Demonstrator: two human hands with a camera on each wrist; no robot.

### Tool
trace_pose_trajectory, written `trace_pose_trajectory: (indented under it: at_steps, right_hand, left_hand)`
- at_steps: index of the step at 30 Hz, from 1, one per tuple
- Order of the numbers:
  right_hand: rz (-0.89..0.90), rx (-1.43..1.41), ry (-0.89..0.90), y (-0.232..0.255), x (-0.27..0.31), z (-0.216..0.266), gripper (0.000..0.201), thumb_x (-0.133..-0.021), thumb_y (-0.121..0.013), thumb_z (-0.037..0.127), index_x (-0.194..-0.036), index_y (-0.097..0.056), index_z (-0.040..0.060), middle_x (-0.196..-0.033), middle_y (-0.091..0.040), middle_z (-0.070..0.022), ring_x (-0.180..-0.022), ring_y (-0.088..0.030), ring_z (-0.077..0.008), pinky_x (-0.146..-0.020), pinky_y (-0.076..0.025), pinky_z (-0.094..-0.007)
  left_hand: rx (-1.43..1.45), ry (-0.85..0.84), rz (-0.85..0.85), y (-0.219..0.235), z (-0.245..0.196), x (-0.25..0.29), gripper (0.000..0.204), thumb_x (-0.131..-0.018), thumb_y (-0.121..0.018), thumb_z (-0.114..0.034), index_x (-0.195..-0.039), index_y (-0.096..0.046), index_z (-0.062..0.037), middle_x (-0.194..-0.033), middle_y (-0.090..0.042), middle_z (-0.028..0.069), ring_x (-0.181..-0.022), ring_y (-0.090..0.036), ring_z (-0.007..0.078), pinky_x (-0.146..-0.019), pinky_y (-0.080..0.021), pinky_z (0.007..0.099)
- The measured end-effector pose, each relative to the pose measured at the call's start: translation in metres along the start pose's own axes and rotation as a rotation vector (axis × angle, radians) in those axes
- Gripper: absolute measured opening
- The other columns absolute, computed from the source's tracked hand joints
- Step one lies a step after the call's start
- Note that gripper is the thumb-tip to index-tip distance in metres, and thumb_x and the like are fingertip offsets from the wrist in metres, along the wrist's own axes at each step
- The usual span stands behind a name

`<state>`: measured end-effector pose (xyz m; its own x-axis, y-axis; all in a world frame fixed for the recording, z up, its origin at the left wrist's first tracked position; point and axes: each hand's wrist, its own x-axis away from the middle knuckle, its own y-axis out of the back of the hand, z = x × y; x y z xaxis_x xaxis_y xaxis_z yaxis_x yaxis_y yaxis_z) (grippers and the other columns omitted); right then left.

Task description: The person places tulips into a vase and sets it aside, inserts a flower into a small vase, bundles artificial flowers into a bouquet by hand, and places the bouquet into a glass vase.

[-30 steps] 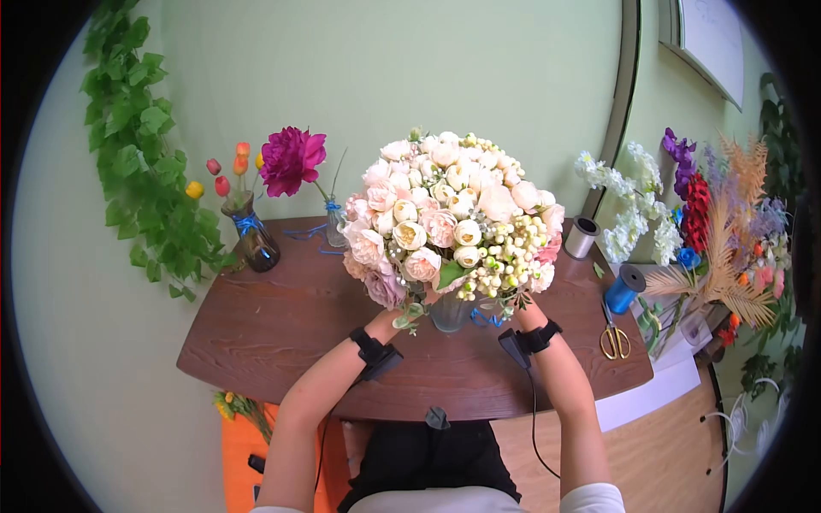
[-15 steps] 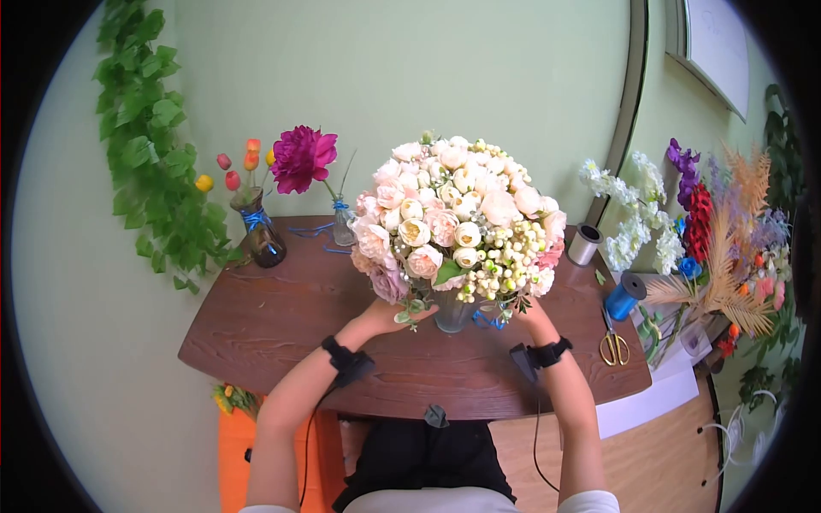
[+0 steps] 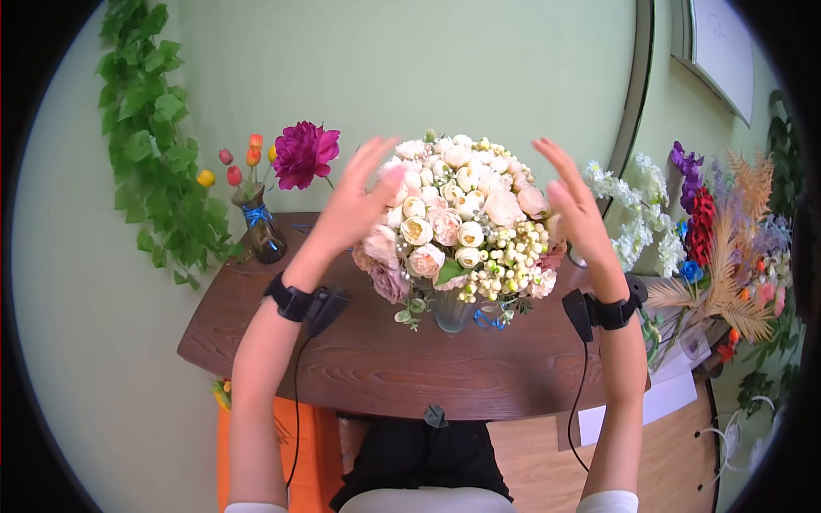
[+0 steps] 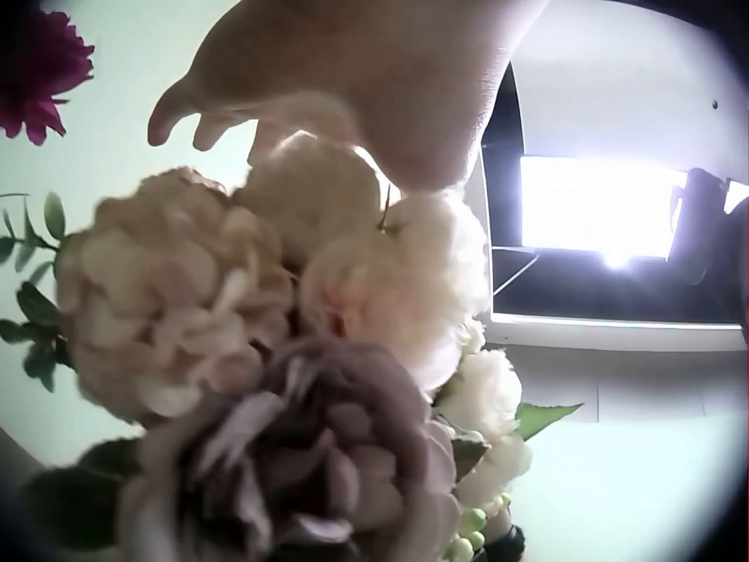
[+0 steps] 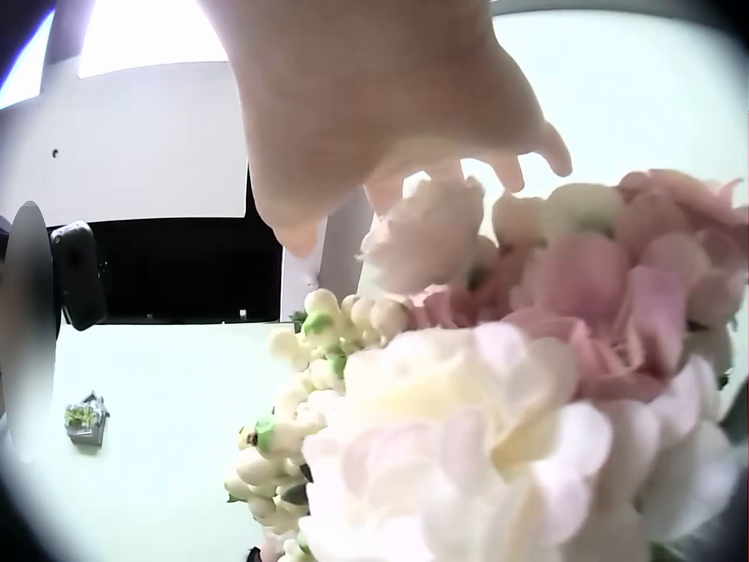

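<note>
A dome-shaped bouquet of cream and pale pink flowers (image 3: 445,227) stands in a clear glass vase (image 3: 451,315) on the brown table. White berries (image 3: 505,256) hang at its front right. My left hand (image 3: 349,209) is raised at the bouquet's left side, fingers extended and thumb spread. Opposite it, my right hand (image 3: 583,218) is lifted at the right side, its fingers likewise stretched out. Neither hand grips anything. Up close in the left wrist view, a mauve rose (image 4: 316,457) fills the front below the hand. Pink and white petals (image 5: 468,433) crowd the right wrist view.
On the table's left back stand a dark vase (image 3: 267,239) of tulips and a magenta peony (image 3: 306,154). Blue ribbon (image 3: 487,321) lies beside the glass vase. Ivy (image 3: 141,154) hangs at left. Mixed flowers (image 3: 701,222) stand to the right of the table (image 3: 359,368).
Both hands have come away from low around the vase, spread outward and risen to the bouquet's sides. The right forearm now covers the scissors and most of the spools. The bouquet stays in place.
</note>
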<state>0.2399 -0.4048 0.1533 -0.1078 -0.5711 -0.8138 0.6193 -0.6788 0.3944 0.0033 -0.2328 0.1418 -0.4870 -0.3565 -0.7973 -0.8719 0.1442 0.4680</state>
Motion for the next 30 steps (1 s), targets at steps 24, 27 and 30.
trace_pose_trajectory:
  at_steps: [24,27,30]
  right_hand:
    - [-0.443,-0.416,-0.290,-0.007,0.054,-0.012,0.047,-0.086,-0.035,0.037,-0.122,-0.039,0.0082,-0.128,-0.038,-0.0087,-0.119,-0.032,-0.0208,-0.098,-0.021,-0.0388]
    - [-0.662,-0.558,-0.546,-0.010,0.090,-0.045,0.028,-0.083,-0.041,0.025,-0.105,-0.048,0.0095,-0.112,-0.048,-0.0054,-0.103,-0.043,-0.0169,-0.088,-0.030,-0.0336]
    - [-0.588,-0.564,-0.769,-0.030,0.133,-0.095,0.019,-0.081,-0.043,0.017,-0.097,-0.049,0.0085,-0.101,-0.052,-0.0031,-0.085,-0.048,-0.0123,-0.076,-0.037,-0.0309]
  left_hand:
    - [0.084,0.113,-0.288,-0.004,-0.027,0.051,0.055,-0.087,-0.042,-0.037,-0.127,-0.028,-0.0012,-0.130,-0.030,0.0191,-0.122,-0.028,0.0299,-0.100,-0.019,0.0399]
    - [0.375,0.467,-0.354,-0.004,-0.010,0.074,0.047,-0.090,-0.030,-0.039,-0.124,-0.035,-0.0059,-0.128,-0.035,0.0138,-0.121,-0.031,0.0251,-0.098,-0.023,0.0382]
    - [0.623,0.771,-0.357,-0.020,0.018,0.101,0.043,-0.091,-0.028,-0.037,-0.123,-0.037,-0.0095,-0.126,-0.038,0.0109,-0.117,-0.035,0.0242,-0.094,-0.027,0.0396]
